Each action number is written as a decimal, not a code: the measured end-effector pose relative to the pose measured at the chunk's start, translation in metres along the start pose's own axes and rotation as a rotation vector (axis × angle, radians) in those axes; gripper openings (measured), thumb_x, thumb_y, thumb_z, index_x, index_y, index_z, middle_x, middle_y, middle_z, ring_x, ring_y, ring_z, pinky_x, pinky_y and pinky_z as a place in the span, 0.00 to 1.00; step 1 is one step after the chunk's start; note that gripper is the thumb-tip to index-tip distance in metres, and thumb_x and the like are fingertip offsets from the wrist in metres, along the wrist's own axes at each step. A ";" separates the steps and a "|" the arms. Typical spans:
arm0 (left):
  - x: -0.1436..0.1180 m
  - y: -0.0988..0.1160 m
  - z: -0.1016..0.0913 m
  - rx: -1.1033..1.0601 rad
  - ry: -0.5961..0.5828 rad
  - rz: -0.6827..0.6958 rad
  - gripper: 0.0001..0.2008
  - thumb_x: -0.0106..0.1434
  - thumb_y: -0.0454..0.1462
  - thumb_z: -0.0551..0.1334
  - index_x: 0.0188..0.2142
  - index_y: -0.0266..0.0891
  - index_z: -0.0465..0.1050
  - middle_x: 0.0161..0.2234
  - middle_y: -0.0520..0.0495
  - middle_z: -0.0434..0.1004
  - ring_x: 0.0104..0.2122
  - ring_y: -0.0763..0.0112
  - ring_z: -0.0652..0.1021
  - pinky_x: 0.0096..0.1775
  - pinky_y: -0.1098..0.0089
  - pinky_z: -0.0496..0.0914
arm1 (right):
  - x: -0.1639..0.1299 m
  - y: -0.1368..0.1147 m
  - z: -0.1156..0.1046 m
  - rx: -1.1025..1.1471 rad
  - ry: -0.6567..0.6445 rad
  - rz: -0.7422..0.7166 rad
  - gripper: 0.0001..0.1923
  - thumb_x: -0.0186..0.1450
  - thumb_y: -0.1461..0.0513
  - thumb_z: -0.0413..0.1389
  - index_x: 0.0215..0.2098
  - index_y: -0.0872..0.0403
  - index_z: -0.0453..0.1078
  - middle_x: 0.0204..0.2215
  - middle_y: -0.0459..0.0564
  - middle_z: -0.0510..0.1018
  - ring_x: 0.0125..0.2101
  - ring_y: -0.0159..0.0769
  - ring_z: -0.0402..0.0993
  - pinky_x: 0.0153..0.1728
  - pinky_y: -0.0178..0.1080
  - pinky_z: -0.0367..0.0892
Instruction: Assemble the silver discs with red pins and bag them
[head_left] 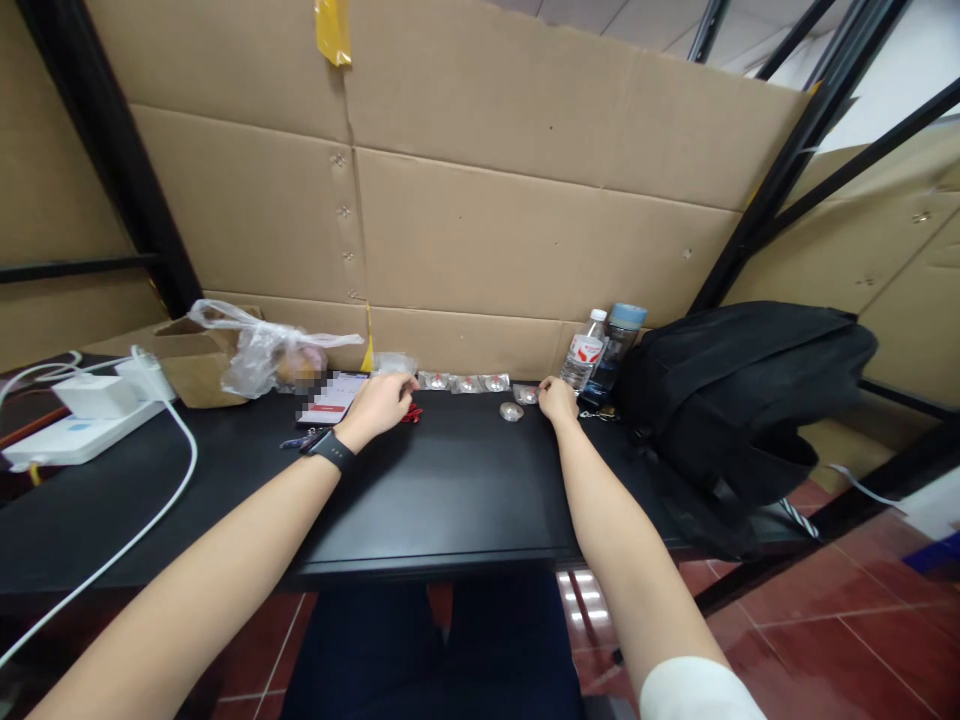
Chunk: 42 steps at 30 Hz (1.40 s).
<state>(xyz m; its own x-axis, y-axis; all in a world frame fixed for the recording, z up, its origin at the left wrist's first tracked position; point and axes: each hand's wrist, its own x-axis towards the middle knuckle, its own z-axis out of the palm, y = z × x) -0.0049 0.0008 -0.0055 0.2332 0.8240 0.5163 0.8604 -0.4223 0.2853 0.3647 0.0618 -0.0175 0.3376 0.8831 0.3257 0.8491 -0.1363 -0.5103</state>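
Observation:
My left hand (377, 406), with a dark watch on the wrist, is at the back of the black table, its fingers bent together beside a row of small clear packets (466, 384). What its fingertips hold, if anything, cannot be made out. Red cord (412, 412) shows just under that hand. Further right, my right hand (559, 402) pinches the edge of a small clear packet (526, 395) at the row's right end. In front of it lies a round, shiny clear piece (511, 411), apart from both hands.
A lit phone (328, 400), a knotted plastic bag (259, 360) and a white power strip (82, 432) with cables are at left. A water bottle (583, 352), a blue-lidded bottle (616, 350) and a black backpack (742, 400) stand at right. Cardboard (480, 230) walls the back.

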 end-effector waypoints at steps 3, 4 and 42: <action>0.002 -0.016 0.000 -0.003 -0.027 0.007 0.14 0.60 0.34 0.56 0.41 0.42 0.78 0.42 0.44 0.83 0.43 0.59 0.81 0.48 0.64 0.71 | -0.003 -0.007 0.000 -0.082 -0.044 -0.150 0.14 0.64 0.64 0.54 0.44 0.51 0.79 0.50 0.59 0.77 0.50 0.47 0.74 0.46 0.42 0.68; 0.002 -0.021 0.000 -0.004 -0.046 0.009 0.14 0.60 0.34 0.56 0.41 0.42 0.79 0.42 0.44 0.83 0.44 0.59 0.80 0.49 0.64 0.71 | -0.003 -0.008 -0.001 -0.103 -0.098 -0.217 0.14 0.64 0.65 0.54 0.44 0.51 0.80 0.49 0.58 0.77 0.49 0.46 0.74 0.46 0.41 0.68; -0.002 -0.007 0.008 0.036 -0.272 0.206 0.08 0.58 0.37 0.66 0.39 0.44 0.78 0.33 0.50 0.83 0.37 0.62 0.78 0.40 0.67 0.61 | -0.011 -0.018 -0.011 0.098 -0.554 -0.593 0.23 0.54 0.64 0.69 0.49 0.55 0.77 0.43 0.52 0.82 0.37 0.37 0.77 0.43 0.37 0.70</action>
<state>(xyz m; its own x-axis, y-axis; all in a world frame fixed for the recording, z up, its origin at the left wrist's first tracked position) -0.0075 0.0053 -0.0150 0.5115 0.7956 0.3246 0.7972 -0.5804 0.1661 0.3496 0.0500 -0.0032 -0.4286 0.8933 0.1357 0.7752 0.4407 -0.4527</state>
